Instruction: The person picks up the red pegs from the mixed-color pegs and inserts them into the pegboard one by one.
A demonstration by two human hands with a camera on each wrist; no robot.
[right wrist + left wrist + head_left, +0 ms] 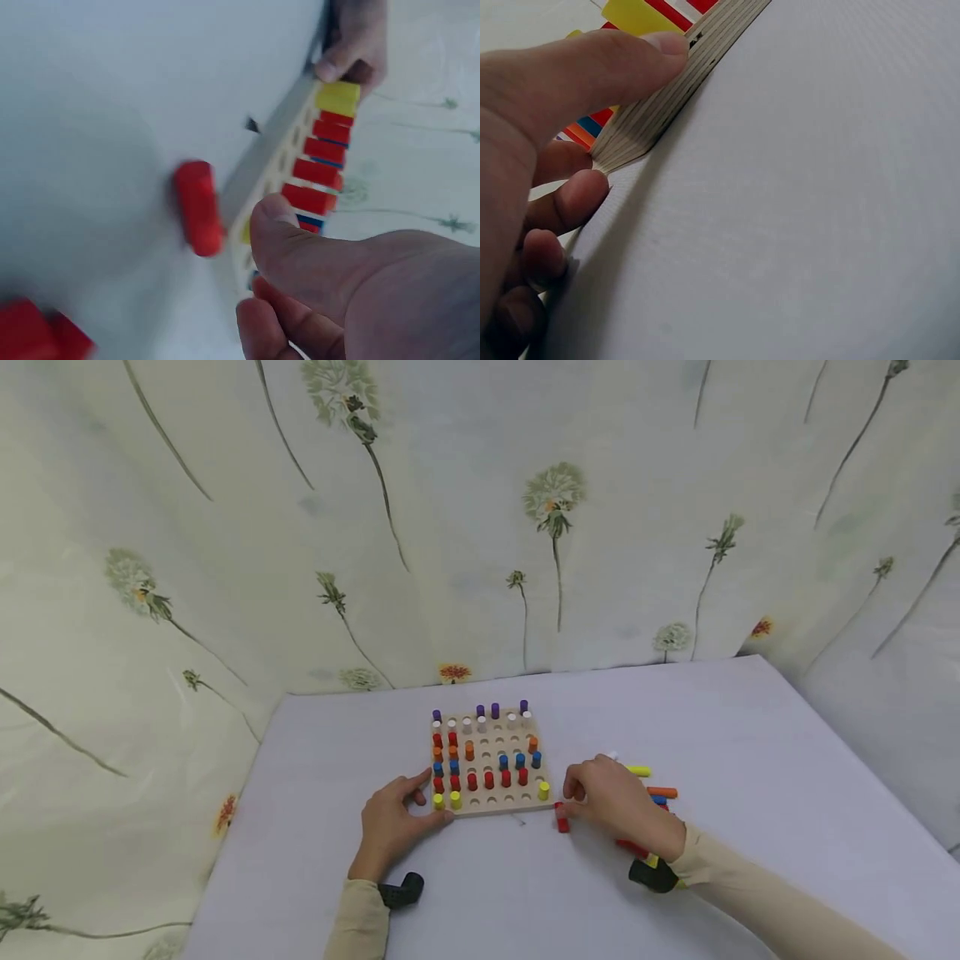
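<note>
A wooden pegboard (492, 811) stands on the table with rows of purple, white, red, orange, blue and yellow pegs; some holes hold no peg. My left hand (392, 821) grips its near left corner, thumb against the front edge and fingers along the left side, beside a yellow peg (641, 16). My right hand (609, 797) hovers by the near right corner, thumb and fingers apart with nothing visible between them. A red peg (199, 208) lies on its side on the table next to the board, just below the right thumb (567, 811) in the head view.
Loose pegs lie right of the board, partly hidden by the right forearm: a yellow peg (639, 771), an orange peg (662, 792), a blue peg (658, 800) and a red peg (630, 845). A white cloth (480, 893) covers the table. Behind hangs a flower-patterned curtain (450, 568).
</note>
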